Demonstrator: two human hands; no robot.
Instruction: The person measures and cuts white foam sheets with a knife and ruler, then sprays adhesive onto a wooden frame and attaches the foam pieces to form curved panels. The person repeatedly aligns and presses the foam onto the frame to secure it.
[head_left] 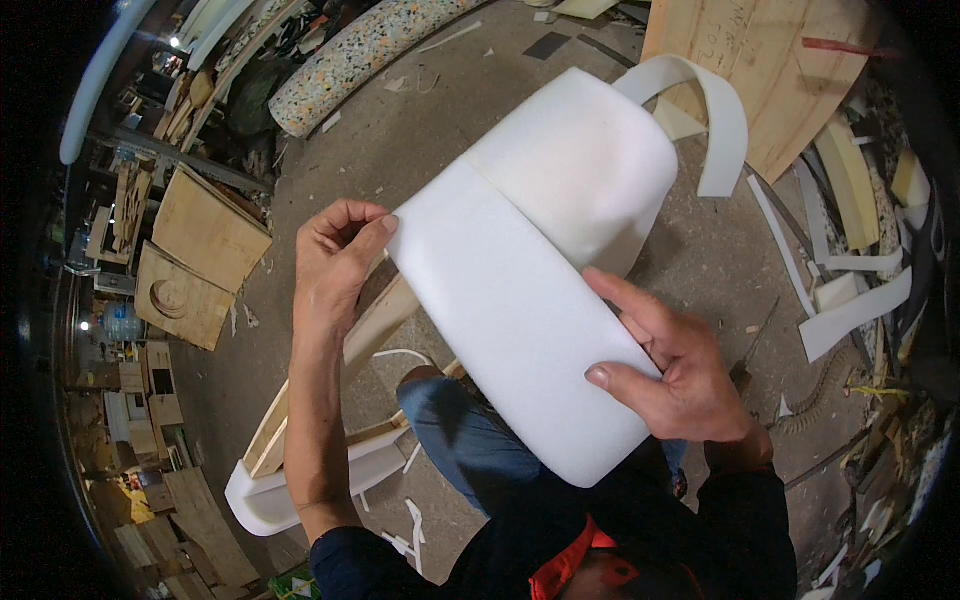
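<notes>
A white foam sheet point(520, 320) with rounded near corners lies slanted across the middle of the view. Its far edge meets a white foam-covered block point(580, 160) along a seam; whether the two are joined there I cannot tell. My left hand point(345, 245) pinches the sheet's left corner between thumb and fingers. At the right edge my right hand point(675, 375) grips the sheet, thumb on top and some fingers hidden underneath. Below the left side runs a wooden frame point(385, 315), its lower end carrying white foam padding point(265, 510).
Beyond the block curls a white foam strip point(725, 120), near a large wooden board point(760, 80). Foam offcuts point(855, 315) are piled at right. A speckled foam roll point(360, 65) lies at the far left, with plywood pieces point(205, 255) nearer. My knee point(440, 420) is under the sheet.
</notes>
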